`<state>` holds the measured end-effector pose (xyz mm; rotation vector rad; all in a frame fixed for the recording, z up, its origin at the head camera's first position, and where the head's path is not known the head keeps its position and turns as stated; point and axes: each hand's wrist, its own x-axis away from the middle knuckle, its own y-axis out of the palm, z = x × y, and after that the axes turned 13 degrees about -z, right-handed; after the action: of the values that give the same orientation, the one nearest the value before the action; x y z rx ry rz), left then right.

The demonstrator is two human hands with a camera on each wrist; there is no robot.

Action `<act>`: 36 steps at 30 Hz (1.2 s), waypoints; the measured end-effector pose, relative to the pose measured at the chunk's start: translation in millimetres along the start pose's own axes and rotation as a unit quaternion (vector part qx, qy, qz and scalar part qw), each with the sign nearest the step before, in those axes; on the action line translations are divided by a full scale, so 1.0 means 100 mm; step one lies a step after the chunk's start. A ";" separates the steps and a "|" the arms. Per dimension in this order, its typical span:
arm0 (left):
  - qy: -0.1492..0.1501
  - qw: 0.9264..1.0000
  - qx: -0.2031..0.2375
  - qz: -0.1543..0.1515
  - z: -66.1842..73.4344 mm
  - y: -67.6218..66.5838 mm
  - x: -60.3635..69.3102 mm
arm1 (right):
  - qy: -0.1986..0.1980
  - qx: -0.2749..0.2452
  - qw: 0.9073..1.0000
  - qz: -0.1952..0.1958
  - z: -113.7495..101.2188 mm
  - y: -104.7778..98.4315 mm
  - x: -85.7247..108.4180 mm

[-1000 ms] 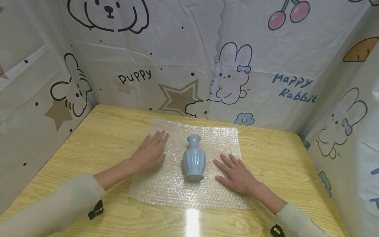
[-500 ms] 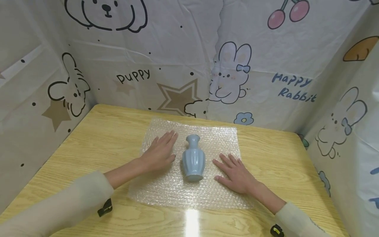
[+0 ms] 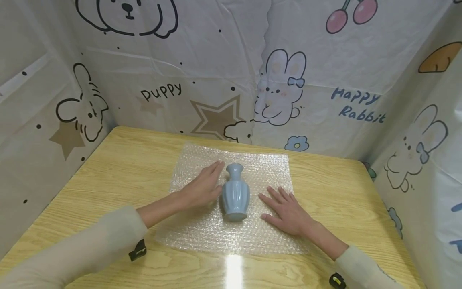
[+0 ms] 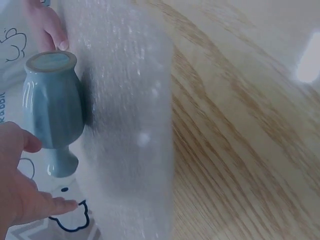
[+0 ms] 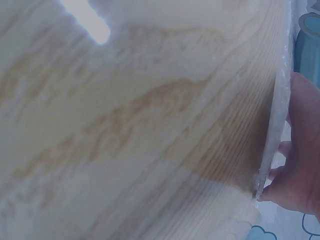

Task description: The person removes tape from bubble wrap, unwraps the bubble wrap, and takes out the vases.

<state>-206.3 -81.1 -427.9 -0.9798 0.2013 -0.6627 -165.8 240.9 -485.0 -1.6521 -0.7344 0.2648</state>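
The head view looks down; nearer wrist views share the vase (image 4: 55,110).

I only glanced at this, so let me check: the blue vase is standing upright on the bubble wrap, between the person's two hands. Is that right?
Not quite: the blue vase is lying on its side, its base towards the person, as the head view shows. It is indeed on the bubble wrap, between the left hand and the right hand.
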 end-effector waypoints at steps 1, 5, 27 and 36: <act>-0.004 1.000 0.013 -0.003 0.02 0.00 -0.01 | 0.000 0.000 1.000 0.000 0.00 0.00 0.00; -0.019 0.997 0.072 -0.012 0.08 0.00 -0.04 | -0.002 -0.002 1.000 0.001 0.00 0.00 0.00; -0.098 0.954 0.279 -0.044 0.25 0.08 -0.18 | -0.001 -0.009 1.000 0.005 0.01 0.03 0.00; -0.125 0.945 0.298 -0.048 0.28 0.11 -0.24 | -0.003 -0.013 1.000 0.007 0.02 0.02 0.00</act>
<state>-207.9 -42.9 -424.8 -0.4797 -0.2659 -0.6286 -166.0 242.0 -487.6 -1.6812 -0.7340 0.2714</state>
